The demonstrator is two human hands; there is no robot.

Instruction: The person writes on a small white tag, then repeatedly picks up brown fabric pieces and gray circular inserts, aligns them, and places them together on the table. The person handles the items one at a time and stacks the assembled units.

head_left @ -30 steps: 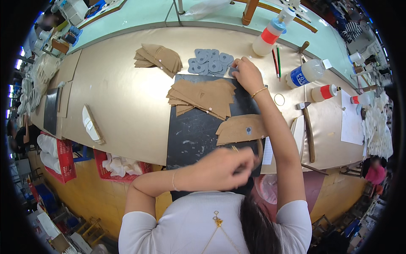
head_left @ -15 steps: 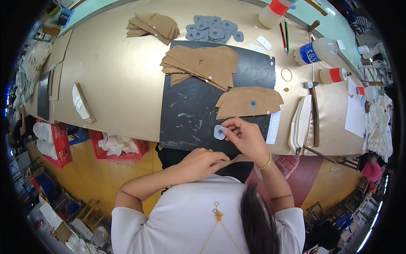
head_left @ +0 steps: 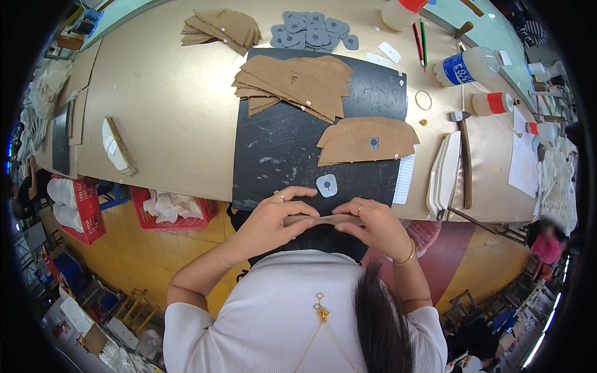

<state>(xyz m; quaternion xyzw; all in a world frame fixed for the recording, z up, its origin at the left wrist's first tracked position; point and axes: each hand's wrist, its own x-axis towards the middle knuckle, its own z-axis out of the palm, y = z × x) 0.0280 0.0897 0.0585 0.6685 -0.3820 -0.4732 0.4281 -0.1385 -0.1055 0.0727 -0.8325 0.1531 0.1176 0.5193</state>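
A narrow brown piece point(head_left: 324, 219) is up in the person's hands, seen nearly edge-on, just on the body side of the black board point(head_left: 273, 165) and in front of the white shirt point(head_left: 292, 298). The left hand point(head_left: 277, 219) has its left end, the grip pinching it between thumb and fingers, while the index finger reaches out straight toward the board. The right hand point(head_left: 378, 229) pinches the other end the same way, thumb below and fingertips on top.

Just beyond that outstretched finger a pale grey patch point(head_left: 326, 185) with a dark keyhole-like mark lies flat on the board. Farther in, I see a short stack of brown pieces point(head_left: 367, 142) with a similar grey mark on its top piece, and past it a bigger fanned brown stack point(head_left: 292, 84). Off the board's far edge sit a heap of grey patches point(head_left: 311, 31) and, to its left, another brown fan point(head_left: 224, 28).

Over on the right, the gold-coloured surface point(head_left: 174, 124) carries a rubber band point(head_left: 423, 92), two pencils point(head_left: 418, 46), a hammer point(head_left: 465, 168) beside white curved pieces point(head_left: 443, 174), and a blue-labelled bottle point(head_left: 469, 66) lying tilted. Red baskets point(head_left: 174, 222) holding white pieces stand below the surface's near edge, at left.
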